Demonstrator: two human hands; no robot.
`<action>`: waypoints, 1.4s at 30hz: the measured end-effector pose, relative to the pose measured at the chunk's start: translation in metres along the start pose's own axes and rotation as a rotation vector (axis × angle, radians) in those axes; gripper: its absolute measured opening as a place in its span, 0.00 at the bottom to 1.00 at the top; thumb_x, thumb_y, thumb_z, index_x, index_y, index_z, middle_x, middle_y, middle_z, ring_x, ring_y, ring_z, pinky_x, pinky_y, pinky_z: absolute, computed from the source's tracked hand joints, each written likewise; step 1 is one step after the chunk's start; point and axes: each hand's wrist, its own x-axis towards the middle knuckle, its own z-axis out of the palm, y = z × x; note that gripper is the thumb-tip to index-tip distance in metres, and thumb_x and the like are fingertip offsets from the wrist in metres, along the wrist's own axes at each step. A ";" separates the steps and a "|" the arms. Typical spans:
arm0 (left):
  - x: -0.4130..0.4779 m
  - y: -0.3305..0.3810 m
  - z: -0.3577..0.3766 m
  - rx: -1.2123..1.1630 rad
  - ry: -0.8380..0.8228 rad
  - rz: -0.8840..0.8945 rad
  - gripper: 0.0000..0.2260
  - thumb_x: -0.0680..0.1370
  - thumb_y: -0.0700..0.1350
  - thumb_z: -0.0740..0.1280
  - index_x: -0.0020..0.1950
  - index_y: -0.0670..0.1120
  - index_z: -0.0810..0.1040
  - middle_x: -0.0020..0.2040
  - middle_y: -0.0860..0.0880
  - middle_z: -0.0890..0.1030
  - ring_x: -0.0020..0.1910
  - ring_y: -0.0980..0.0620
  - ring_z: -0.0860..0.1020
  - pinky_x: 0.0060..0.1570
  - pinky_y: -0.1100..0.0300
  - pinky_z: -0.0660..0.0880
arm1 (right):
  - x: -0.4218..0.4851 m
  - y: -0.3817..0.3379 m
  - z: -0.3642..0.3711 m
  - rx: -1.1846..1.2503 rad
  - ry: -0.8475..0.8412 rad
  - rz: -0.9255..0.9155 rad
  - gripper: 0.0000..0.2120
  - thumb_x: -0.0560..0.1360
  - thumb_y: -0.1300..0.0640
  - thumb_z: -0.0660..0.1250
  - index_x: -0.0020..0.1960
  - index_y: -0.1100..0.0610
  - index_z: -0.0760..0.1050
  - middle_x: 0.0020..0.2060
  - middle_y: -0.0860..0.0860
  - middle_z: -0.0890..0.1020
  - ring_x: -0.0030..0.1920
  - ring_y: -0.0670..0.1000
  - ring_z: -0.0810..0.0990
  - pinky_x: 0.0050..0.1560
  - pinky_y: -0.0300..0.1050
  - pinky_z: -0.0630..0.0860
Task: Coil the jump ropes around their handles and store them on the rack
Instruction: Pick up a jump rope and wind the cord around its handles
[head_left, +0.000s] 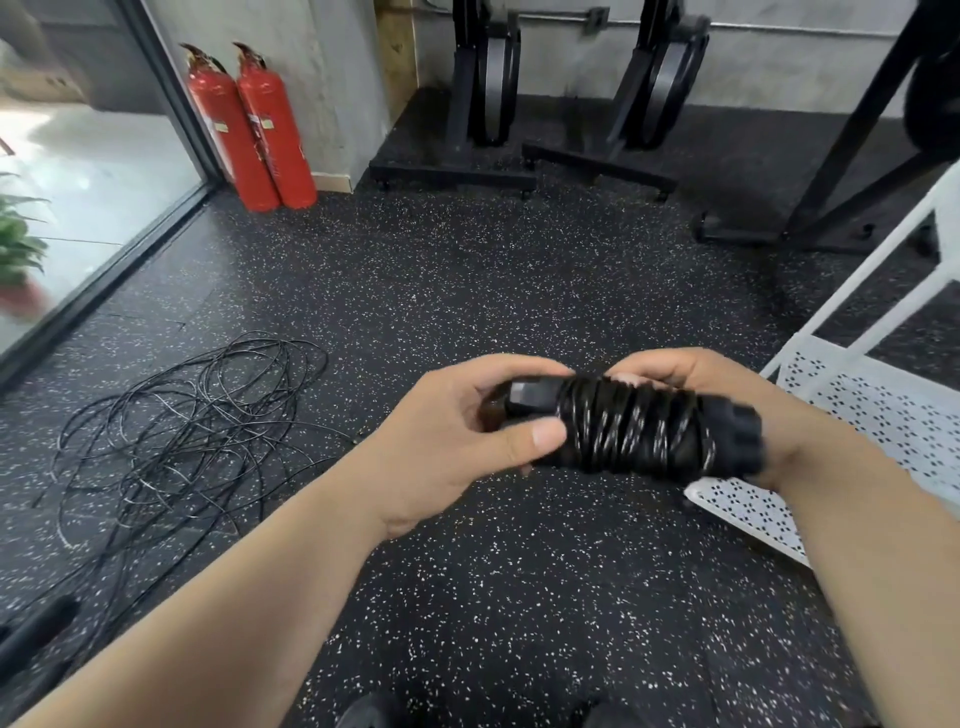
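Observation:
A black jump rope (631, 428) is wound tightly round its paired handles and lies level between both hands, above the speckled floor. My left hand (457, 436) grips the handles' left end, thumb in front and fingers over the top. My right hand (727, 395) holds the right end from behind, fingers curled onto the coils. A tangle of loose black ropes (176, 436) lies on the floor to the left. The white perforated rack (883, 415) stands at the right, its lower shelf just under my right wrist.
Two red fire extinguishers (254, 130) lean in the back-left corner beside a glass door (78, 208). Black machine frames (519, 130) stand along the far wall, and a black stand (831, 182) at the right. A black handle (36, 631) lies at the lower left.

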 end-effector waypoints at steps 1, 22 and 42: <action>0.001 -0.001 0.001 -0.076 0.055 0.010 0.18 0.77 0.45 0.76 0.67 0.49 0.83 0.62 0.47 0.85 0.56 0.49 0.82 0.52 0.54 0.81 | 0.000 0.001 0.004 -0.009 0.053 0.002 0.07 0.82 0.67 0.66 0.50 0.66 0.83 0.44 0.58 0.86 0.44 0.52 0.84 0.49 0.47 0.82; 0.008 -0.030 -0.020 0.753 0.155 -0.254 0.17 0.75 0.55 0.78 0.62 0.64 0.80 0.56 0.60 0.76 0.55 0.59 0.78 0.58 0.58 0.74 | 0.015 0.000 0.068 -0.972 0.133 -0.153 0.14 0.76 0.31 0.68 0.50 0.39 0.84 0.36 0.37 0.83 0.38 0.40 0.79 0.40 0.41 0.74; 0.012 -0.005 0.047 -0.235 0.856 -0.471 0.21 0.84 0.67 0.60 0.52 0.52 0.83 0.44 0.53 0.85 0.42 0.53 0.81 0.41 0.57 0.77 | 0.014 -0.004 0.101 -0.533 0.678 -0.331 0.10 0.72 0.41 0.80 0.41 0.46 0.84 0.39 0.39 0.82 0.41 0.42 0.82 0.45 0.39 0.76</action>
